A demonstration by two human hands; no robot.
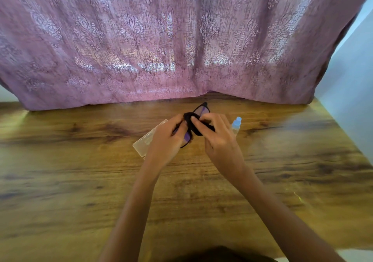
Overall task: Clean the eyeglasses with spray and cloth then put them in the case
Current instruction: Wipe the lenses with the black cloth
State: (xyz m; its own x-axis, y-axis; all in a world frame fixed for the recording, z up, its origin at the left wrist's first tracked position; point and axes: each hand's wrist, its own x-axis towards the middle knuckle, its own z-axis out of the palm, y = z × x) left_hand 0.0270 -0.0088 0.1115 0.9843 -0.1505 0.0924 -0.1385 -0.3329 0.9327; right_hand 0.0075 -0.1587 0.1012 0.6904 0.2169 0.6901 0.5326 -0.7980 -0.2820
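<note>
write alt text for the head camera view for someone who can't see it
Two bare hands hold black-framed eyeglasses above a wooden table: the left hand steadies the frame while the right hand presses a black cloth to a lens. A clear case lies left, a small spray bottle right, a pink patterned curtain behind.

Daylight glows through pink curtain (181, 40) in upper half of frame, brightest at centre. Wooden table (80, 181) evenly lit; faint sheen along far edge, soft shadows only. Whole frame slightly soft. Wide-angle bend: table edge and curtain hem curve toward corners. Dark blurred shape at bottom centre out of focus.
</note>
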